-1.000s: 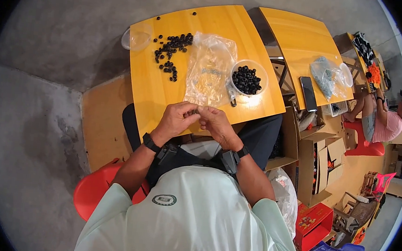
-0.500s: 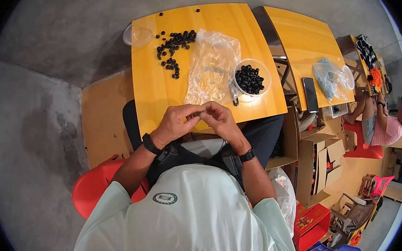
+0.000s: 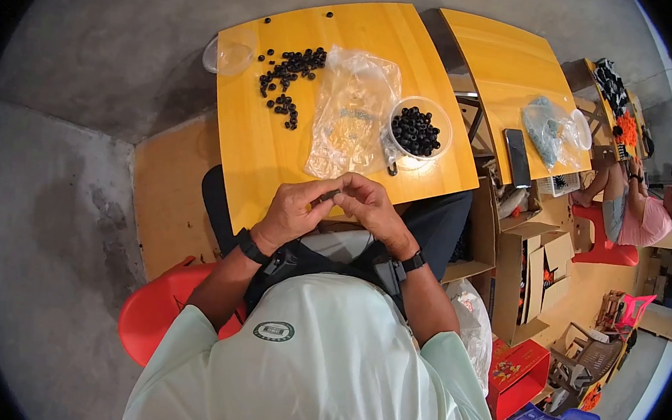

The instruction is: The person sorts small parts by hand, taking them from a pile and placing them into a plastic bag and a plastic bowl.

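At the near edge of the yellow table, my left hand (image 3: pixel 296 211) and my right hand (image 3: pixel 374 207) meet fingertip to fingertip. Both are closed in a pinch on a small dark piece (image 3: pixel 326 197), mostly covered by the fingers, so its kind cannot be made out. Just beyond them lies a flat clear plastic bag (image 3: pixel 345 144) with small greyish bits inside. To its right stands a round clear tub (image 3: pixel 448 132) full of black bead-like pieces (image 3: pixel 415 131). More black bead-like pieces (image 3: pixel 290 67) are scattered on the table's left side.
A clear round container (image 3: pixel 234 53) sits at the table's left edge. The second table (image 3: pixel 490 52) to the right carries a phone (image 3: pixel 517 158) and a bag (image 3: pixel 546 130). Open cardboard boxes (image 3: pixel 513 291) stand on the floor at right. Farther off, a person (image 3: pixel 642 214) sits on a red stool.
My fingers have shifted slightly around the small dark piece, and a little more of it shows at the left fingertips. The things on the table keep their places.
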{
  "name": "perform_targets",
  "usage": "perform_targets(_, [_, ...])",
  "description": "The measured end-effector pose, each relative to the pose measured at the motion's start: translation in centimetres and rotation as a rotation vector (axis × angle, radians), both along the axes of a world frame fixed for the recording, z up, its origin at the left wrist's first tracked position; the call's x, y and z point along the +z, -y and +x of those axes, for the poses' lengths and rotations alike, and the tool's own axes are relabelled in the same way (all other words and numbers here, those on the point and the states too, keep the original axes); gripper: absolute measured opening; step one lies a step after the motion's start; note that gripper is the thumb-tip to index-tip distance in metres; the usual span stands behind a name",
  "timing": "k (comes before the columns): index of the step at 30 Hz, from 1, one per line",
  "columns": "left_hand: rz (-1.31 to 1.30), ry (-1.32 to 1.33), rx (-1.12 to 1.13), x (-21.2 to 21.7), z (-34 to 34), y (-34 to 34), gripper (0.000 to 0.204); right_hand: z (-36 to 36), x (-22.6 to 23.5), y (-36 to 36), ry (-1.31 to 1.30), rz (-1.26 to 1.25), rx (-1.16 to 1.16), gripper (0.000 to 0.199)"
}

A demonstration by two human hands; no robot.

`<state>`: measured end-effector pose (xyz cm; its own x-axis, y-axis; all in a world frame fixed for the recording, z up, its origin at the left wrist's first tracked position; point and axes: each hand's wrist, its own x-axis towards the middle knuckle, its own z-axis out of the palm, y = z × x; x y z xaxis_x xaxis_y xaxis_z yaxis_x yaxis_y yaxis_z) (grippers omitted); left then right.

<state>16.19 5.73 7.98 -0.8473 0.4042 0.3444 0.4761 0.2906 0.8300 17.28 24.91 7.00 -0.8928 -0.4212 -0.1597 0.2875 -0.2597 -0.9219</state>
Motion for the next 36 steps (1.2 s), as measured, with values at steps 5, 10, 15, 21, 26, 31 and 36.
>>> perform_targets(5, [-0.033, -0.019, 0.015, -0.3, 0.4, -0.4, 0.031, 0.7, -1.8, -0.1, 0.182, -0.035, 0.027, 0.017])
perform_targets(10, [-0.102, 0.033, 0.083, -1.4, 0.5, -0.6, 0.029, 1.1, -3.7, 0.5, 0.336, -0.165, -0.046, 0.019])
perform_targets(15, [-0.031, 0.241, 0.102, -2.3, -0.2, -0.1, 0.026, 0.2, -5.6, -0.2, 0.366, -0.447, -0.020, 0.019])
perform_targets(21, [-0.235, 0.186, 0.304, -4.9, -3.5, 3.1, 0.020, -1.4, -6.5, -0.6, 0.383, -0.653, 0.061, 0.024])
perform_targets(26, [-0.443, 0.059, 0.389, -7.2, -6.6, 5.3, 0.020, -2.5, -7.6, -1.2, 0.410, -0.725, 0.002, 0.028])
perform_targets(31, [-0.475, 0.078, 0.422, -7.2, -7.1, 5.1, 0.022, -2.5, -8.8, -1.8, 0.410, -0.874, -0.001, 0.027])
perform_targets(36, [-0.425, 0.131, 0.439, -4.5, -7.6, 2.7, 0.022, -2.6, -8.8, -2.0, 0.400, -0.868, 0.004, 0.026])
